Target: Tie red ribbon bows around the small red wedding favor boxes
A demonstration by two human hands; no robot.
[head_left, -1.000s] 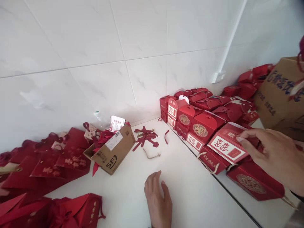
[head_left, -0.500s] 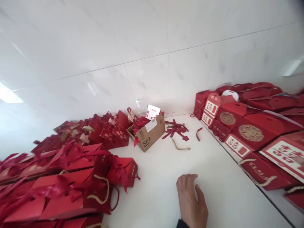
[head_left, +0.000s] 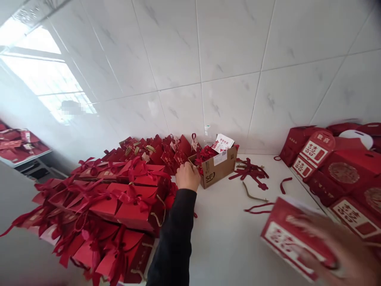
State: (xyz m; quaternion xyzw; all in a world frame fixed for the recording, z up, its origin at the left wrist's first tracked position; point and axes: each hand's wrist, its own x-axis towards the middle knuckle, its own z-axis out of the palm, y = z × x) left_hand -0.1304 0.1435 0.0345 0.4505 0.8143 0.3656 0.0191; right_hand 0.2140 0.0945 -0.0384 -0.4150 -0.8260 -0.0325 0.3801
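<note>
My left hand (head_left: 188,177), in a black sleeve, reaches to the left end of a small cardboard box (head_left: 218,171) that holds red ribbons and white printed cards (head_left: 222,143). Its fingers curl down away from me, and whatever is between them is hidden. At the lower right my right hand (head_left: 342,250), smeared by motion, grips a red gift box (head_left: 293,234) with a white printed panel. A thin red cord handle (head_left: 258,207) sticks out from that box over the white table (head_left: 226,246).
Stacked red gift boxes with ribbon bows (head_left: 119,198) fill the left side. More gift boxes (head_left: 342,171) are stacked at the right. Loose red cords (head_left: 251,171) and a gold cord (head_left: 253,194) lie beside the cardboard box. A tiled wall (head_left: 229,99) stands behind.
My left hand has moved from the table's front to the left end of the cardboard box. My right hand has come into view holding a red gift box. The view has turned left.
</note>
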